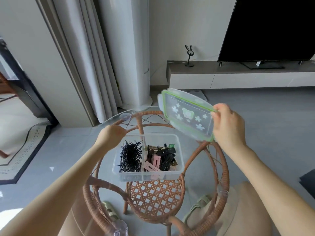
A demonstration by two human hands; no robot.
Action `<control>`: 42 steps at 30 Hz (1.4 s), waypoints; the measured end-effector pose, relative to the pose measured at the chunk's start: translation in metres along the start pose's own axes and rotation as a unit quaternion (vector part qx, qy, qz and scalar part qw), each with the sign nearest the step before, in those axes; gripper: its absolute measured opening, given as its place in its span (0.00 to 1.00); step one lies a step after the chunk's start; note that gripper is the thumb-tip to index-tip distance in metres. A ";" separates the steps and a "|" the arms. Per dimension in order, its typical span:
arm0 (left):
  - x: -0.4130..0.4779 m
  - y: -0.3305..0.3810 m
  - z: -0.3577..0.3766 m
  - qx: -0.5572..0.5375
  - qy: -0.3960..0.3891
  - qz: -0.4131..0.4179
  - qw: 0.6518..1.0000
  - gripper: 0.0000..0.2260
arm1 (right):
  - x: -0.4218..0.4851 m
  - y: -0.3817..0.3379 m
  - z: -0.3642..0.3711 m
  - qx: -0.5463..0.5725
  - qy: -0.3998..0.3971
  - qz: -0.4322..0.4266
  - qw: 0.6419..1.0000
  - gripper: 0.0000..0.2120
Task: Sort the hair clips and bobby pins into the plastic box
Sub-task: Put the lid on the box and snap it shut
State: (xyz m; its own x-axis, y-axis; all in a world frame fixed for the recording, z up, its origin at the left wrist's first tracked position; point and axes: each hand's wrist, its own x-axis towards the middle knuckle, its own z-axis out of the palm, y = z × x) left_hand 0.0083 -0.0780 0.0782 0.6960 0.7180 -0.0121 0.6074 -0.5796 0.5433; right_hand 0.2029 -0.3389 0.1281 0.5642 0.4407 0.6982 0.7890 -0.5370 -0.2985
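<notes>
A clear plastic box (pixel 180 160) with a middle divider stands on the glass tabletop. Its left compartment holds a heap of black bobby pins (pixel 130 157). Its right compartment holds pink, black, brown and green hair clips (pixel 161 158). My right hand (pixel 228 125) holds the clear lid (pixel 187 114) by its near end, tilted in the air above and right of the box; the lid has a green seal and white flower prints. My left hand (pixel 111 135) rests at the box's far left corner, fingers curled; whether it grips the rim is unclear.
The round glass top (pixel 109 120) sits on a rattan frame (pixel 153 198) with suction cups. My knees and green sandals (pixel 197 208) show below. Beyond are curtains, a white standing unit (pixel 134 65), a low TV cabinet (pixel 238 75) and a rug at left.
</notes>
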 end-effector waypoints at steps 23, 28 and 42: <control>-0.031 -0.011 -0.017 -0.091 0.000 -0.094 0.991 0.10 | -0.075 -0.005 0.015 0.015 -0.226 -0.427 0.875 0.23; -0.026 -0.010 -0.019 -0.067 -0.016 -0.087 0.994 0.09 | -0.073 -0.012 0.009 0.053 -0.285 -0.381 0.878 0.19; -0.042 -0.005 -0.010 -0.041 0.035 -0.111 0.992 0.16 | -0.046 -0.035 0.039 0.030 -0.441 0.136 0.887 0.28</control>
State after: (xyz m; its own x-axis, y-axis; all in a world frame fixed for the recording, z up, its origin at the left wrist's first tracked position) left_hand -0.0281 -0.1018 0.0845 0.5181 0.8514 -0.0820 0.7075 -0.3727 0.6004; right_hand 0.1583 -0.3128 0.0811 0.6855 0.7060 -0.1777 0.5909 -0.6821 -0.4308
